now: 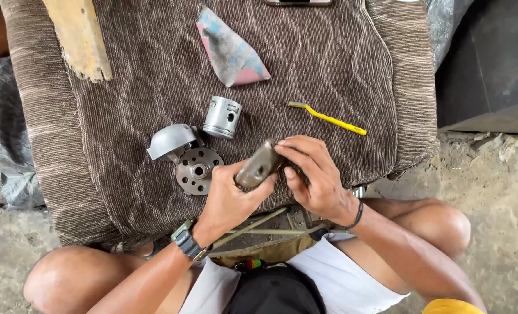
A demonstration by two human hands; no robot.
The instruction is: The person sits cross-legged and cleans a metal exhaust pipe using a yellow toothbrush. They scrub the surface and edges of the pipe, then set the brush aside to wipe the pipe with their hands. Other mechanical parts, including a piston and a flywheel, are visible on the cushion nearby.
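Both hands grip a small grey-brown metal part (pixel 260 165) | left hand (pixel 231 200) cradles it from 7 o'clock | right hand (pixel 314 174) pinches its upper end from 3 o'clock | long axis 1-to-7 | piston (pixel 222 117) lies at 11 o'clock.

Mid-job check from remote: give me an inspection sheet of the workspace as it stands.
Surface: brown ribbed cloth spread over a cushion, on a concrete floor.
Job's things: dull grey metal part held up between both hands.
Clutter: piston, grey domed cover, round holed disc, yellow toothbrush, folded sandpaper, wooden plank.
Grippers: left hand grips the part from below; right hand pinches its upper end.
Cables: nothing seen.
Surroundings: person sits cross-legged; grey sheet at left, dark box at right.
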